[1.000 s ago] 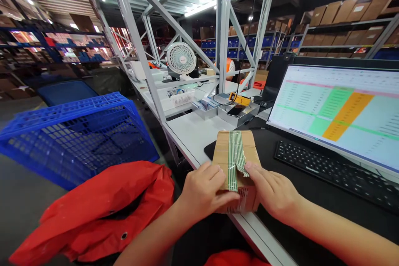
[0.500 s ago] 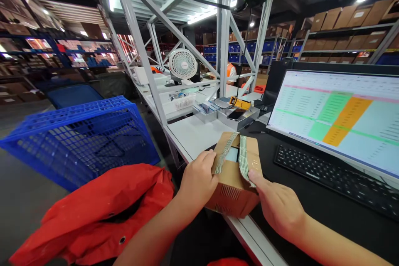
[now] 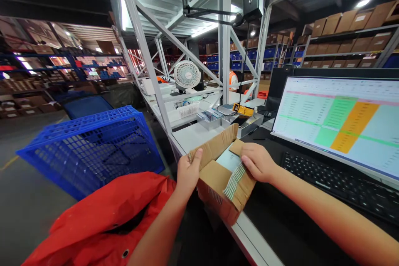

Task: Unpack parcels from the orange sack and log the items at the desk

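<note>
A brown cardboard box [image 3: 215, 197] is tilted at the desk's front edge, its top flaps partly folded out. My left hand [image 3: 188, 172] grips the raised left flap, thumb on the inner side and fingers behind it. Closed on the right flap, my right hand [image 3: 257, 161] is by a strip of green-and-white striped tape [image 3: 234, 181] that runs along this flap. Between the flaps shows a pale, flat-topped item [image 3: 229, 160] inside the box; its kind I cannot make out.
Right of the box stand a keyboard [image 3: 336, 187] and a lit monitor [image 3: 330, 116]. Metal trays [image 3: 213, 124] with small items lie behind it. On the left are a blue plastic crate [image 3: 93, 145] and a red garment [image 3: 112, 212]. A person in an orange vest [image 3: 232, 79] is far back.
The box's flaps have been pulled apart, and the left one now stands up. More of the pale item shows. My right hand has shifted up along the right flap.
</note>
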Demonstrator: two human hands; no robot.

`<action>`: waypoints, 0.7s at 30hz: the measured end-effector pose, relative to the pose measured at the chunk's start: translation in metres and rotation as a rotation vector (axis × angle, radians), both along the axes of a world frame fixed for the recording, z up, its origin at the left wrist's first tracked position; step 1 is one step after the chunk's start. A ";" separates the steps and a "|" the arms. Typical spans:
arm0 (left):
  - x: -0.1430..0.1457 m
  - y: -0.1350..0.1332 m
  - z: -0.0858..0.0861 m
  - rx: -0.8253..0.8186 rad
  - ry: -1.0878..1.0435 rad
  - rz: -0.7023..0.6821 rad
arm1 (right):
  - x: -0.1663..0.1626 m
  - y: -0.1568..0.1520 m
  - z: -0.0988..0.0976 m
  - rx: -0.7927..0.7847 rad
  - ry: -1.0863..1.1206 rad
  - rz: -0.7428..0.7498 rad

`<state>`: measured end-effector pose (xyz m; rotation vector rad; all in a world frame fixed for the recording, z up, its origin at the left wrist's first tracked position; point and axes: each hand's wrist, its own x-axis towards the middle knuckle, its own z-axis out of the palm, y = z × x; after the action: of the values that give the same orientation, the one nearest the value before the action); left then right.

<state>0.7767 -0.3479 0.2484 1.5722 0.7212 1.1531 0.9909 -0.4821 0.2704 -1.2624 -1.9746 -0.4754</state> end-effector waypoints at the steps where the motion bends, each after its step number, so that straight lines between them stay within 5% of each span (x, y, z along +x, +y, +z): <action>1: 0.001 0.004 -0.002 -0.101 -0.070 -0.029 | -0.001 -0.001 -0.006 0.081 0.049 -0.007; 6: 0.008 0.009 -0.006 -0.435 -0.322 -0.053 | -0.006 -0.019 -0.023 0.315 0.190 -0.021; 10: 0.012 0.013 -0.006 -0.400 -0.243 -0.050 | -0.010 -0.024 -0.024 0.374 0.210 -0.062; 12: 0.013 0.019 0.001 -0.183 -0.105 0.036 | -0.016 -0.019 -0.020 0.333 0.192 -0.115; 16: 0.012 0.017 0.035 0.607 0.197 0.341 | -0.033 0.001 -0.003 0.089 0.136 -0.339; 18: 0.010 0.002 0.055 0.892 0.366 0.200 | -0.035 0.008 0.005 -0.011 0.151 -0.339; 21: 0.011 -0.031 0.071 0.958 0.666 -0.202 | -0.015 0.000 0.010 -0.009 0.208 -0.271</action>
<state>0.7876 -0.3791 0.3190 2.8404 0.3868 0.8356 0.9761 -0.4817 0.2799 -1.5296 -1.6431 -0.4462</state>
